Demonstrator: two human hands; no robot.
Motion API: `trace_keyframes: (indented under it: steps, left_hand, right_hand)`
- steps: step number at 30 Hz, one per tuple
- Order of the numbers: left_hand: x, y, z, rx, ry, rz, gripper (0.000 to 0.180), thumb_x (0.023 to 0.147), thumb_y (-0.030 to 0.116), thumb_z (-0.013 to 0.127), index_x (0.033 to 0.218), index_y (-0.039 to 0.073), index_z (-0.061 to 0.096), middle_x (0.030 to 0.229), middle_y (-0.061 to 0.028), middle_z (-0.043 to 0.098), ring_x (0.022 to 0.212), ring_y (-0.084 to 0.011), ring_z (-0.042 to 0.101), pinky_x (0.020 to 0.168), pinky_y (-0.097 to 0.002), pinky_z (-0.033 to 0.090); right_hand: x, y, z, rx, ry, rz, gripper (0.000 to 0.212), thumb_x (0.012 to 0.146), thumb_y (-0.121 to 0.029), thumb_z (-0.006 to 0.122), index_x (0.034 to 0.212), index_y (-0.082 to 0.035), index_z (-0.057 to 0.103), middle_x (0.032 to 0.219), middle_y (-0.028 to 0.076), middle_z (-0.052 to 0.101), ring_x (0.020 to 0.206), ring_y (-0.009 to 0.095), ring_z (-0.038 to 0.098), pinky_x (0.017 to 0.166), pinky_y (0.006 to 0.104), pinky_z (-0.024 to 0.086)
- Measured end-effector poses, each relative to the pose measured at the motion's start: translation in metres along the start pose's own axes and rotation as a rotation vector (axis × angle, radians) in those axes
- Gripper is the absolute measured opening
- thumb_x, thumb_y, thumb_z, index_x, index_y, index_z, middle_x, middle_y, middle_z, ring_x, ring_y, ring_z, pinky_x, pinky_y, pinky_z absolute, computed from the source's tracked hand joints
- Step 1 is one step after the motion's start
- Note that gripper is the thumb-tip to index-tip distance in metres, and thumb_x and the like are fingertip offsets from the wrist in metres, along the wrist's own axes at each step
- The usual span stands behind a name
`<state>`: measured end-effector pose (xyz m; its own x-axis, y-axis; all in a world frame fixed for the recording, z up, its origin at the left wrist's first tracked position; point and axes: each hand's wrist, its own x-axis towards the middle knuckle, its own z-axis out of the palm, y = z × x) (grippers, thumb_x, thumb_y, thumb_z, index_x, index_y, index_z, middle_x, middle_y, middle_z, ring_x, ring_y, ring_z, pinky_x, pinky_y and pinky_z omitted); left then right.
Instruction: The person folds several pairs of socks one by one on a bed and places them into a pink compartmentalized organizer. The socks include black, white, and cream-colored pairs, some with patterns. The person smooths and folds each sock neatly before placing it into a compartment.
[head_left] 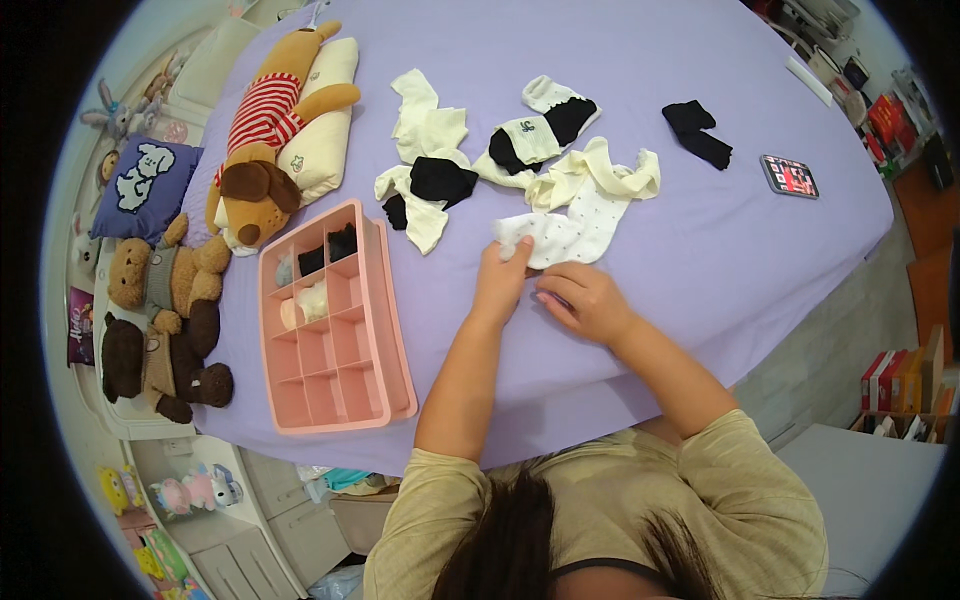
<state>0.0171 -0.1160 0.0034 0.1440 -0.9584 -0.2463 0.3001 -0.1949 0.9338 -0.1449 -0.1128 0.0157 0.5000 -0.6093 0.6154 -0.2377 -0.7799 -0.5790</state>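
A white sock with small dark dots (590,228) lies on the purple bedspread in front of me, one end toward my left hand. My left hand (503,280) is closed on that end, its thumb on top of the fabric. Close by the sock's near edge, my right hand (592,303) rests with loosely bent fingers apart; nothing shows in it. Cream socks (602,175) lie just beyond the dotted one. Farther off are a black-and-white sock pile (530,138), a black sock on cream ones (443,182), and more cream socks (430,122).
A pink divided box (395,340) stands at left, with rolled socks in several compartments. At right lie black socks (697,133) and a phone (790,177). A plush dog (268,115), cushions and teddy bears (165,275) line the left side. The bedspread (700,280) ends near my body.
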Motion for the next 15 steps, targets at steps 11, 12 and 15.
trace_keyframes:
  steps: [11, 12, 15]
  left_hand:
    - [-0.026, 0.004, -0.014, -0.593, -0.197, 0.098, 0.042, 0.089, -0.005, 0.049, 0.131, -0.006, 0.044, 0.129, -0.0195, 0.055, 0.12, -0.0357, 0.055, 0.106, -0.0505, 0.044]
    - [-0.029, 0.006, -0.015, -0.615, -0.202, 0.098, 0.043, 0.088, -0.006, 0.049, 0.131, -0.005, 0.044, 0.129, -0.0194, 0.055, 0.121, -0.0357, 0.055, 0.106, -0.0507, 0.044]
    - [-0.034, 0.004, -0.019, -0.555, -0.23, 0.026, 0.042, 0.089, -0.005, 0.05, 0.131, -0.005, 0.044, 0.129, -0.0196, 0.055, 0.121, -0.0353, 0.055, 0.104, -0.0504, 0.046]
  right_hand:
    - [0.001, 0.007, 0.005, 1.564, 0.281, 1.055, 0.039, 0.1, -0.023, 0.054, 0.132, -0.002, 0.044, 0.128, 0.014, 0.056, 0.116, 0.024, 0.057, 0.105, 0.0387, 0.043]
    - [0.003, 0.013, 0.004, 1.673, 0.315, 1.045, 0.043, 0.1, -0.024, 0.054, 0.135, -0.002, 0.041, 0.131, 0.014, 0.054, 0.119, 0.024, 0.055, 0.107, 0.0401, 0.041]
    - [0.007, 0.033, 0.004, 1.814, 0.397, 0.954, 0.04, 0.101, -0.021, 0.052, 0.135, -0.002, 0.044, 0.133, 0.013, 0.054, 0.124, 0.026, 0.053, 0.11, 0.0435, 0.039]
